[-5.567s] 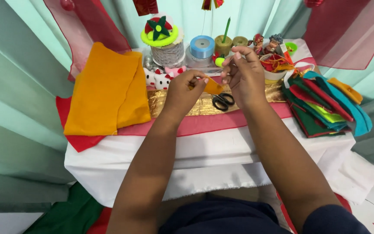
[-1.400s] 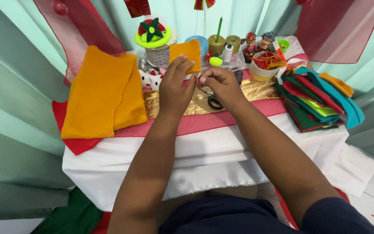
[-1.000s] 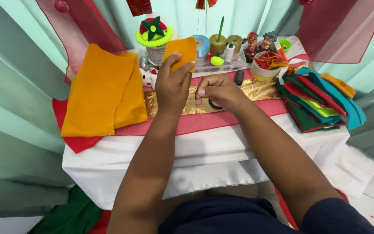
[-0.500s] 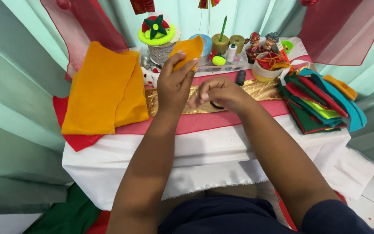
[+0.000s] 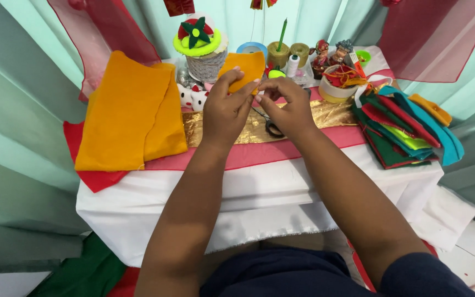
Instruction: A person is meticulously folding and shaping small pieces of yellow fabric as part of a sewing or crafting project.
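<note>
orange felt piece (image 5: 244, 67), left hand (image 5: 225, 110), right hand (image 5: 286, 108) pinching

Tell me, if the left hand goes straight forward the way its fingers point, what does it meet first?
Probably the small orange felt piece the left hand already holds; behind it, the blue tape roll, though depth is unclear.

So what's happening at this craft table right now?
A person holds a small orange felt piece up in the left hand, with the right hand pinching its lower edge. Scissors lie on the gold cloth beneath. A larger orange felt sheet lies left, a colourful felt stack right.
</note>
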